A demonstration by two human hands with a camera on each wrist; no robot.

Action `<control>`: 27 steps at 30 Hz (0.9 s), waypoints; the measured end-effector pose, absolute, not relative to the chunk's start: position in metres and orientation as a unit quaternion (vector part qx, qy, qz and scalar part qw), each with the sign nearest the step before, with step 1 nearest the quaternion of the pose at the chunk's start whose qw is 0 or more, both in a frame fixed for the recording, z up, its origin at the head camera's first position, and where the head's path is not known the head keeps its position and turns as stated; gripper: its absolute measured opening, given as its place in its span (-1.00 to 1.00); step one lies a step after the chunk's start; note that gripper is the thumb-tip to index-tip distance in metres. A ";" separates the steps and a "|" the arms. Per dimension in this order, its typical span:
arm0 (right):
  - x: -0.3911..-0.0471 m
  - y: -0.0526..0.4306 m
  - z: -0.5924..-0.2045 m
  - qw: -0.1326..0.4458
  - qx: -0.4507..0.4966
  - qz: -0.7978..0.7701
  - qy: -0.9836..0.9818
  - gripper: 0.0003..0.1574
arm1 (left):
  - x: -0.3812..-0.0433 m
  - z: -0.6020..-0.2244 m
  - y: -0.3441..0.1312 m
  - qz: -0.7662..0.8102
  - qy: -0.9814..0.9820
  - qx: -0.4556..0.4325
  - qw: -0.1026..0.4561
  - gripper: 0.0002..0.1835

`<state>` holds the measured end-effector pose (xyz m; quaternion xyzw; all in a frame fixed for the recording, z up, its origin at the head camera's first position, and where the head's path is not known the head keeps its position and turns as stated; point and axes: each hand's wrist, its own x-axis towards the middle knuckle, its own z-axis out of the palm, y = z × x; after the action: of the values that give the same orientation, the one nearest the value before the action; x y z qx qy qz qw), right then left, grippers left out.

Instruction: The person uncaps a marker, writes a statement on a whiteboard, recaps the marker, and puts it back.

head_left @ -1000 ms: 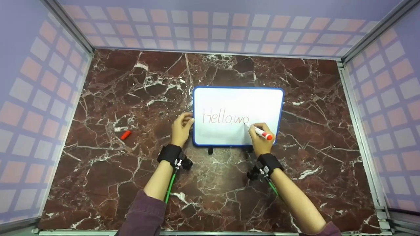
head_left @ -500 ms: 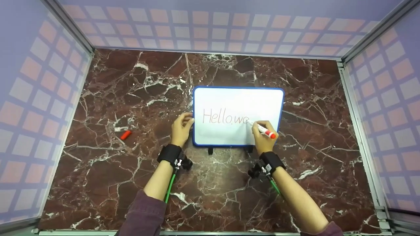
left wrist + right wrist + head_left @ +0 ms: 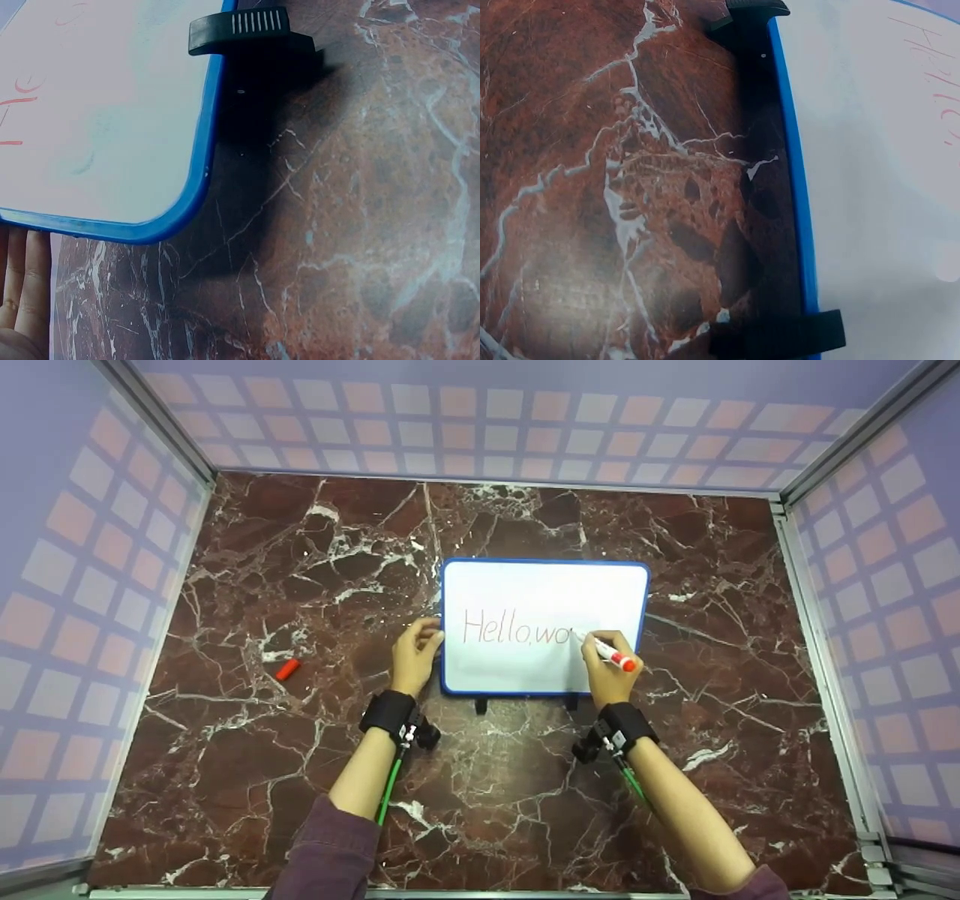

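A whiteboard (image 3: pixel 517 585) with a blue frame carries thin red handwriting (image 3: pixel 514 628) reading "Hello,wo", with a small mark after it. My right hand (image 3: pixel 613 679) pinches a white marker (image 3: pixel 606 650) with a red end. Its writing tip points up-left at the board, just right of the lettering; whether it touches cannot be told. At the board's left edge, my left hand (image 3: pixel 412 660) holds the frame between thumb and fingers. In the left wrist view, its fingers (image 3: pixel 34 285) reach the blue frame from below. The right hand is outside the right wrist view.
A red marker cap (image 3: pixel 287 668) lies on the dark marbled table (image 3: pixel 300 780) to the left. Black clips (image 3: pixel 240 31) sit on the board's near edge. Checkered walls (image 3: pixel 480 435) enclose the back and sides. Both wrists wear black straps with green cables.
My right hand has moved right and slightly up with the marker, away from the "o", and a short stroke now shows there. The left hand and board have stayed put.
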<state>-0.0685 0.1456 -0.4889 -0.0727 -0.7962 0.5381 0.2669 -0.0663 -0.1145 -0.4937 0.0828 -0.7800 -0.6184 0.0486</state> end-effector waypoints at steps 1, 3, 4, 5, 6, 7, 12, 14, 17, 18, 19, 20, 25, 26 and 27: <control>-0.068 0.146 -0.489 0.267 -0.073 0.537 -0.797 -0.90 | -0.066 -0.494 -0.114 -0.619 -0.779 0.083 0.049 -0.73; -0.068 0.145 -0.490 0.267 -0.075 0.536 -0.797 -0.90 | -0.066 -0.494 -0.114 -0.621 -0.778 0.085 0.048 -0.74; -0.068 0.145 -0.490 0.267 -0.075 0.535 -0.798 -0.90 | -0.066 -0.493 -0.114 -0.622 -0.777 0.085 0.048 -0.74; -0.068 0.145 -0.491 0.268 -0.075 0.535 -0.798 -0.90 | -0.067 -0.493 -0.114 -0.623 -0.776 0.086 0.048 -0.74; -0.067 0.145 -0.491 0.269 -0.075 0.533 -0.799 -0.90 | -0.067 -0.494 -0.114 -0.622 -0.777 0.086 0.049 -0.74; -0.067 0.146 -0.491 0.270 -0.076 0.530 -0.800 -0.90 | -0.067 -0.494 -0.114 -0.622 -0.777 0.086 0.049 -0.74; -0.063 0.145 -0.493 0.279 -0.073 0.514 -0.808 -0.93 | -0.067 -0.494 -0.114 -0.619 -0.779 0.087 0.050 -0.74; -0.062 0.146 -0.494 0.282 -0.074 0.507 -0.811 -0.93 | -0.067 -0.494 -0.114 -0.620 -0.778 0.088 0.050 -0.74; -0.060 0.146 -0.496 0.280 -0.073 0.506 -0.813 -0.93 | -0.067 -0.493 -0.114 -0.615 -0.782 0.088 0.050 -0.74; -0.059 0.146 -0.497 0.280 -0.073 0.505 -0.813 -0.93 | -0.067 -0.493 -0.114 -0.613 -0.783 0.087 0.050 -0.74; -0.058 0.147 -0.498 0.280 -0.072 0.506 -0.813 -0.93 | -0.066 -0.493 -0.114 -0.612 -0.784 0.087 0.050 -0.74; -0.058 0.147 -0.499 0.280 -0.071 0.508 -0.812 -0.93 | -0.066 -0.492 -0.114 -0.611 -0.785 0.087 0.050 -0.74; -0.057 0.147 -0.500 0.279 -0.071 0.511 -0.810 -0.94 | -0.066 -0.491 -0.114 -0.614 -0.783 0.087 0.049 -0.74; -0.057 0.147 -0.499 0.279 -0.071 0.511 -0.810 -0.94 | -0.066 -0.491 -0.114 -0.614 -0.783 0.087 0.049 -0.74; -0.057 0.147 -0.499 0.278 -0.072 0.510 -0.810 -0.94 | -0.066 -0.491 -0.114 -0.614 -0.783 0.087 0.049 -0.74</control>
<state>-0.0568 0.1469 -0.4992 -0.0723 -0.8104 0.5105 0.2783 -0.0660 -0.1137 -0.4912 0.0873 -0.7829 -0.6140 0.0487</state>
